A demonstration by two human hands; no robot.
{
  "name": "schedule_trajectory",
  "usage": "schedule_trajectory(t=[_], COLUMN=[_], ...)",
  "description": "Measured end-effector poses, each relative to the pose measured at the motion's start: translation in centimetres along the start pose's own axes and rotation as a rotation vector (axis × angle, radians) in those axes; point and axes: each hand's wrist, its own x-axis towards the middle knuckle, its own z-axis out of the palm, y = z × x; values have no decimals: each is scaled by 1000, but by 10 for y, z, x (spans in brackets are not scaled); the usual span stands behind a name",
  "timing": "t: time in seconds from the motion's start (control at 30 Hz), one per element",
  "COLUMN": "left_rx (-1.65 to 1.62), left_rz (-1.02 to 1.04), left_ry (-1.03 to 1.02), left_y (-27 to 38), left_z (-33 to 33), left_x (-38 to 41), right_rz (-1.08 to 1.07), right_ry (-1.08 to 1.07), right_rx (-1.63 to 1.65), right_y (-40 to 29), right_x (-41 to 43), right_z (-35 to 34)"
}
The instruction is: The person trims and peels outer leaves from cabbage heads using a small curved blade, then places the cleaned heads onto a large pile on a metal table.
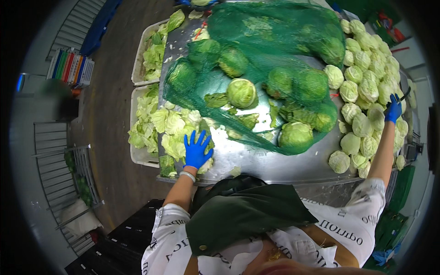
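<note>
My left hand (198, 151), in a blue glove, lies with fingers spread on a heap of loose cabbage leaves (173, 129) at the left of a metal table (233, 165). My right hand (393, 108), also gloved, is stretched out over the pile of pale cabbage heads (369, 82) on the right, closed on the handle of a dark curved knife (405, 94). Between my hands, green mesh netting (251, 65) spreads over the table with several cabbages in it. One cabbage head (241, 92) shows at the middle of the netting.
Two white plastic crates (133, 137) with cabbage leaves stand against the table's left edge. Coloured boards (70, 67) stand in a rack at the far left. Black crates (117, 237) are at the lower left. Part of a blue-gloved person (196, 2) shows at the far edge.
</note>
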Motion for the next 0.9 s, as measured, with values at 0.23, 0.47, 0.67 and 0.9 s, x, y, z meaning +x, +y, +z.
schedule_trajectory(t=[0.23, 0.47, 0.67, 0.9], left_rx=[68, -609, -1225, -1263], left_rz=[-94, -184, -71, -22], left_ry=[56, 603, 61, 147], left_y=[-142, -125, 24, 41], left_z=[5, -33, 15, 1], left_x=[28, 118, 198, 164], right_rz=[17, -259, 83, 145], right_ry=[-802, -1015, -953, -898], right_rx=[-114, -154, -240, 298], right_y=[-105, -51, -21, -102], right_x=[-287, -421, -450, -518], right_z=[111, 259, 332, 251])
